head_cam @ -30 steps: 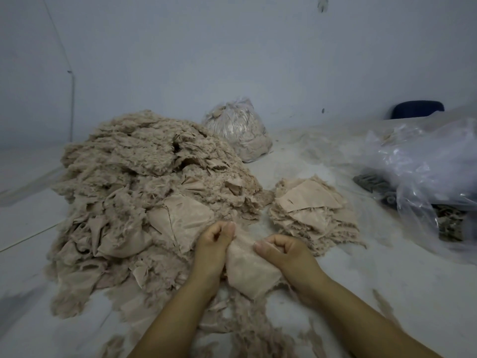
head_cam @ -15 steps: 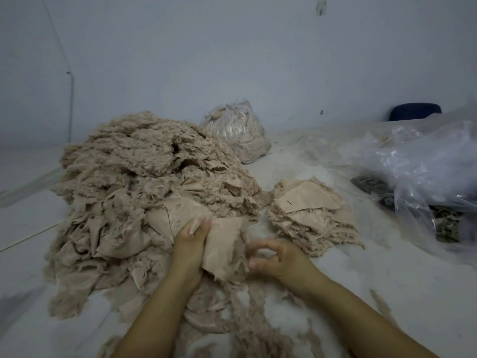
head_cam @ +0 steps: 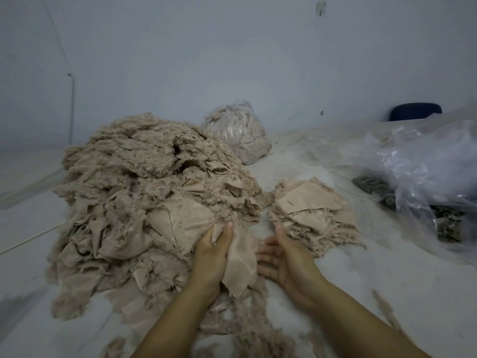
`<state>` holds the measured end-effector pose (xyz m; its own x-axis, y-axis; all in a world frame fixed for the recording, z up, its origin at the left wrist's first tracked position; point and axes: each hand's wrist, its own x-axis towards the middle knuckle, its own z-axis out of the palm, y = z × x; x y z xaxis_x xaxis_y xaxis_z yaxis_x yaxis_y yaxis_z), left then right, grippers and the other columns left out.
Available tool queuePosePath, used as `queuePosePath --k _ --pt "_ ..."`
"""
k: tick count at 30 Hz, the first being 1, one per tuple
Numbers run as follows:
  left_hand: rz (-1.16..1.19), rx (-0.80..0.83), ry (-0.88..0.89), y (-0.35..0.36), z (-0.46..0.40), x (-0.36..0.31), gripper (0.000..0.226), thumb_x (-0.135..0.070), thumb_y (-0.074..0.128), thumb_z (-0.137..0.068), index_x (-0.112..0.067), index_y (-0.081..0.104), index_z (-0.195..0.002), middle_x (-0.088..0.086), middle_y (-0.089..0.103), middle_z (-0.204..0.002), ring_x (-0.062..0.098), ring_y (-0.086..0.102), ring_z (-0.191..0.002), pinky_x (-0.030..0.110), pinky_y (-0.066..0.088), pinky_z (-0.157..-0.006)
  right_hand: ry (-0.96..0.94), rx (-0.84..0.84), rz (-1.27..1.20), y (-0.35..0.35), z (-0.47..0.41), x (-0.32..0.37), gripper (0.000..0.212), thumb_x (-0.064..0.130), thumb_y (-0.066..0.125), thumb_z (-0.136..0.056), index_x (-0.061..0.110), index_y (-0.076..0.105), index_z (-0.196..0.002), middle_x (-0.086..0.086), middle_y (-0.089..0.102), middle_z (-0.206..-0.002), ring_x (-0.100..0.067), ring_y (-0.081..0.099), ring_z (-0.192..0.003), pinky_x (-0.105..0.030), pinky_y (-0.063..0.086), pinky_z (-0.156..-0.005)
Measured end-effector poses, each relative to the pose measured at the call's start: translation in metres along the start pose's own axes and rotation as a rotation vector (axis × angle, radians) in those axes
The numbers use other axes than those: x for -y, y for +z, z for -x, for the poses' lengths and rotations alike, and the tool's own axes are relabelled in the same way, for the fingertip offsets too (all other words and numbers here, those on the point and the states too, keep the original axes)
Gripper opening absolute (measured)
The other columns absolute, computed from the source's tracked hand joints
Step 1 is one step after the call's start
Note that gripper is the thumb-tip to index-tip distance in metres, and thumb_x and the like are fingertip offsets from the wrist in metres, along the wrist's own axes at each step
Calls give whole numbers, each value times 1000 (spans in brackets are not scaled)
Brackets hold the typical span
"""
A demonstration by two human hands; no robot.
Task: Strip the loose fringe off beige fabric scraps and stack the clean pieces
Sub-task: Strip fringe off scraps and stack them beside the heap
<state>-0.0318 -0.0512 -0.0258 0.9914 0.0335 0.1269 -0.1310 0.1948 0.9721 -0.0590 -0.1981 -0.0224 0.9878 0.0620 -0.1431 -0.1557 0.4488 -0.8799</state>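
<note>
My left hand [head_cam: 213,257] grips a beige fabric scrap [head_cam: 240,264] by its upper edge, and the piece hangs down between my hands. Just right of the scrap, my right hand [head_cam: 281,259] has its fingers spread and holds nothing. A big heap of fringed beige scraps [head_cam: 144,197] fills the left half of the floor. Beyond my right hand lies a smaller stack of flat beige pieces [head_cam: 309,210]. Pulled-off fringe [head_cam: 247,321] is strewn on the floor under my wrists.
A tied clear bag stuffed with beige fluff [head_cam: 237,130] stands by the wall behind the heap. Crumpled clear plastic sheeting [head_cam: 428,177] covers dark items [head_cam: 371,184] at the right. A dark blue object [head_cam: 415,112] sits at the far right by the wall.
My right hand has opened and let go of what it pinched, moving up beside the scrap. My left hand shifted right, still holding the scrap, which now hangs lower.
</note>
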Motion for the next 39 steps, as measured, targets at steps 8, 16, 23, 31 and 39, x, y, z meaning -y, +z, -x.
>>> queuePosePath --k 8,16,23,31,39 --pt "-100 -24 96 8 7 0 37 -41 59 -81 -4 54 -78 12 51 -70 20 49 -68 35 42 -64 -98 -145 -8 7 -3 -6 19 16 50 -98 5 54 -83 -9 64 -74 -18 64 -64 -28 56 -62" --pt "-106 66 154 12 10 0 29 -35 56 -85 -7 60 -84 6 63 -73 17 60 -68 32 52 -65 106 92 89 15 5 -12 49 46 52 -92 4 69 -110 -15 72 -103 -27 69 -99 -37 54 -90" --pt "-95 31 126 9 6 8 30 -39 59 -80 -9 61 -80 0 64 -71 13 60 -66 28 49 -59 -219 -270 47 11 2 -6 20 17 49 -98 3 63 -101 -11 72 -87 -19 70 -77 -31 58 -66" --pt "-144 -99 90 1 3 5 37 -36 53 -93 -2 60 -78 2 56 -59 14 49 -53 25 41 -52 -477 -339 501 1 -17 41 34 25 65 -89 10 52 -62 1 51 -53 -11 44 -47 -21 34 -46" --pt "-255 -78 197 -20 -13 -26 28 -22 53 -95 -10 52 -70 -12 31 -44 6 25 -40 17 25 -40 -415 -423 814 -38 -73 119 29 37 72 -83 14 67 -67 -8 65 -73 -21 55 -66 -28 40 -57"
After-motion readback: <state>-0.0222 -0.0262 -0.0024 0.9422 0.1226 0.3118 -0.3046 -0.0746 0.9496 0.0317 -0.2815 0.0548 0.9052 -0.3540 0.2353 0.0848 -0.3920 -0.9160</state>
